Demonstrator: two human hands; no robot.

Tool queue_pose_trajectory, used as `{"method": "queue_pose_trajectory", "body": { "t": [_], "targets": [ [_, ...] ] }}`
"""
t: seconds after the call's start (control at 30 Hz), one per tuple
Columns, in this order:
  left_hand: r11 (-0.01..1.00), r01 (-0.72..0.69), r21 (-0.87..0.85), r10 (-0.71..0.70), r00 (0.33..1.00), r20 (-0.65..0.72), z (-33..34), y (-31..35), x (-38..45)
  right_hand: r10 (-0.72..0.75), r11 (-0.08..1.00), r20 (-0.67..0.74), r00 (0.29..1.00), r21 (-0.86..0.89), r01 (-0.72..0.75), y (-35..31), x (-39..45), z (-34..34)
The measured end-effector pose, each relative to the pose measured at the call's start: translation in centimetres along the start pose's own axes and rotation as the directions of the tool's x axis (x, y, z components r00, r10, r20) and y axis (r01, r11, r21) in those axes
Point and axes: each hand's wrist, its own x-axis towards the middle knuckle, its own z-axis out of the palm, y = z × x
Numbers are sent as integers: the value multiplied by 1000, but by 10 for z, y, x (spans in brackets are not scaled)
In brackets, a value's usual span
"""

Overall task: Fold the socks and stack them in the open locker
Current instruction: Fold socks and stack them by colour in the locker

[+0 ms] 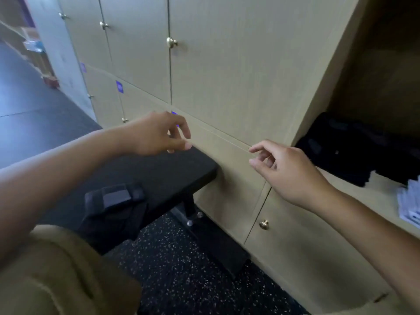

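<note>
- Both hands empty, raised in front of the closed locker doors. Left hand (pixel 159 134) loosely curled, thumb near the fingertips, holding nothing. Right hand (pixel 286 169) the same, fingers relaxed and apart.
- Dark socks (pixel 354 146) lie in a heap on the shelf of the open locker (pixel 363 196), far right, just beyond my right hand. White folded item (pixel 409 208) sits beside them at the frame edge; too blurred to identify.
- Black table (pixel 159 169) lower left carries a dark strapped bag (pixel 118 201).
- My judgement: next pick is one sock. Reach right, pinch a single cuff, not the whole heap.
- Lift clear, lay flat on the table, fold toe to cuff.
- Risk: dark-on-dark layers, easy to drag two at once.
</note>
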Motion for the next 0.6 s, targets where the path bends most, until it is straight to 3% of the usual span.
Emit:
{"method": "queue_pose_trajectory", "body": {
  "t": [0.13, 0.37, 0.5, 0.6],
  "targets": [
    [993, 108, 36, -109, 994, 18, -17, -30, -20, -55, 994, 101, 993, 97, 46, -26, 16, 26],
    [946, 299, 122, -318, 930, 185, -13, -83, -47, -121, 987, 337, 934, 145, 75, -68, 33, 81],
    [897, 363, 251, -431, 841, 326, 2, -104, -56, -64, 987, 521, 851, 158, -22, -87, 34, 124],
    [876, 375, 303, -471, 799, 374, 8, -110, -56, -10, 961, 658, 753, 214, -173, -97, 33, 155]
  ]
}}
